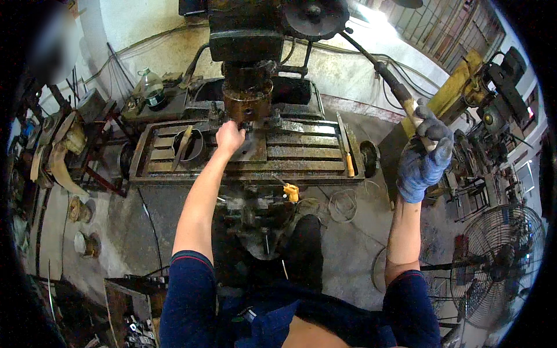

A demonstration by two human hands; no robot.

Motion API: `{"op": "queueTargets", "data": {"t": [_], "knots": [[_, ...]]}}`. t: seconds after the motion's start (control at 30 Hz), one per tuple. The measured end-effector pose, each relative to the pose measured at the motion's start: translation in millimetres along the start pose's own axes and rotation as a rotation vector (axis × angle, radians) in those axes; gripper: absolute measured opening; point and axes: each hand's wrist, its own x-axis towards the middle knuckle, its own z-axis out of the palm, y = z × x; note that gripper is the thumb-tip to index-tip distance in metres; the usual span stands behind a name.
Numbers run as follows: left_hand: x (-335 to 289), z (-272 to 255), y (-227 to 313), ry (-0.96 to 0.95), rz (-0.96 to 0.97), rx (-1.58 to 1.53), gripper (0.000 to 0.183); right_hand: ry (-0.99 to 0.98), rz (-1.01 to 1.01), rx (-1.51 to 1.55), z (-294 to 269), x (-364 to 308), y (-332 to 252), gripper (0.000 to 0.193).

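Bare and closed, my left hand (230,137) is at the table's middle, just under the dark, oily spindle head (248,98) of a large machine. Its fingers face away, and what they hold, if anything, is hidden. In a grey-blue work glove, my right hand (428,145) is wrapped round the pale end of a long lever (394,86) that slopes down from the machine's upper right. Below the spindle runs the slotted metal table (304,151). A round dark pan (193,145) with a wooden-handled brush (184,139) across it sits left of my left hand.
A file with a yellow handle (350,165) lies at the table's right end. A yellow object (291,192) is at its front edge. A clear jug (151,90) stands behind left. At right are a wire-caged fan (499,267) and a coiled cable (343,206) on the floor.
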Motion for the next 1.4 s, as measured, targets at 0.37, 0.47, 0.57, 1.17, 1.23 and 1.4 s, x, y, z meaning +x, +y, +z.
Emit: {"op": "queueTargets", "data": {"t": [0.37,0.47,0.57,1.17,1.23,1.4], "knots": [[-52,-69,-27,-0.125,0.123,-0.412,0.032,0.071,0.042,0.0,-3,-12,3,0.038],[-66,-85,-40,-0.145,0.143,-0.525,0.031,0.043,0.008,0.073,-3,-17,9,0.039],[-83,-109,-37,-0.248,0.046,-0.566,0.032,0.084,0.026,0.032,0,-21,7,0.04],[-135,-158,-56,-0.276,-0.004,-0.555,0.03,0.054,0.063,0.107,-12,-53,29,0.04],[-137,-159,-56,-0.273,-0.002,-0.595,0.031,0.078,0.054,0.069,-9,-52,26,0.041],[-138,-163,-59,-0.265,-0.017,-0.619,0.032,0.124,0.036,0.072,-7,-52,25,0.04]]}}
